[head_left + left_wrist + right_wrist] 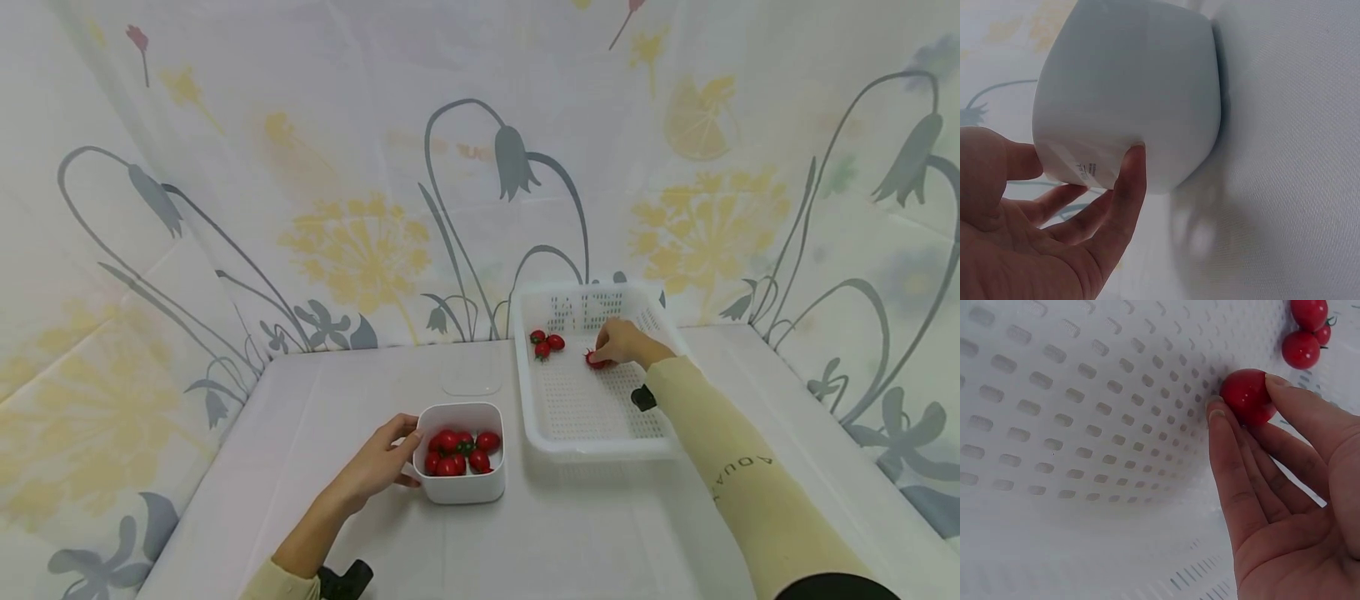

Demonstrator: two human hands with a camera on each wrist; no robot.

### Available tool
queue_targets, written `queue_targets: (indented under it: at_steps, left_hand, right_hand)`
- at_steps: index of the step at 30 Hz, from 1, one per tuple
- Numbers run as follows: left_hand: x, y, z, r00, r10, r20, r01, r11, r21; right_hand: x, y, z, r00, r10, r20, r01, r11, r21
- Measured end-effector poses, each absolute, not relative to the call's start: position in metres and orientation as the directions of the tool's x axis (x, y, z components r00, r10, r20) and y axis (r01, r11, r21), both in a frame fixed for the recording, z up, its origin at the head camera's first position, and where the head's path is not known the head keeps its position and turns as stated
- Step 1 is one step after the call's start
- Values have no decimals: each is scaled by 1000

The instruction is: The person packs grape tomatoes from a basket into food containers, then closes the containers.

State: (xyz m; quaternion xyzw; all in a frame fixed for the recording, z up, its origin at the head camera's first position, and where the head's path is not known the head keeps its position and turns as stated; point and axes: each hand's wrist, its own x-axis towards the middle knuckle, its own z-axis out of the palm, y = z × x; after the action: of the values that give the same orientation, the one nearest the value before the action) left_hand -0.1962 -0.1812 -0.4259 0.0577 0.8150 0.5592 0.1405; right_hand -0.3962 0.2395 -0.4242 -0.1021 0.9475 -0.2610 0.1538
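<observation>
In the head view, my right hand [626, 342] reaches into a white perforated basket [528, 408]. Thumb and fingertips pinch a cherry tomato [1249, 397], shown close up in the right wrist view, low over the basket floor. Three other cherry tomatoes [542, 351] lie together toward the basket's back left. My left hand [378, 458] rests at the left side of a small white square box [465, 490]. Its fingertips touch the box wall, as the left wrist view shows. Inside the box are several red cherry tomatoes [447, 440], some with green tops.
Behind the box, a faint clear rounded outline, perhaps a lid [471, 385], lies on the white tabletop [322, 400]. A flower-patterned curtain [360, 100] hangs behind the table and at both sides. The basket's raised rim stands right of the box.
</observation>
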Motion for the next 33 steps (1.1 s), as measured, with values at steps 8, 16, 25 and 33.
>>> queue_targets:
  at_steps: [8, 16, 25, 33]
  left_hand:
    - [-194, -180, -426, -951, 256, -175, -71, 369, 927]
    - [-195, -180, -425, -955, 245, -169, -68, 375, 924]
    - [-195, -181, -425, -955, 250, -161, -58, 373, 926]
    - [-195, -180, -425, -956, 244, -165, -65, 372, 926]
  right_hand:
    - [-391, 241, -426, -931, -254, -261, -46, 794, -607]
    - [-379, 233, -411, -928, -281, -244, -36, 720, -693]
    - [-370, 230, -399, -911, -329, -247, 0, 601, -799]
    - [-365, 229, -394, -892, -388, -233, 27, 469, -883]
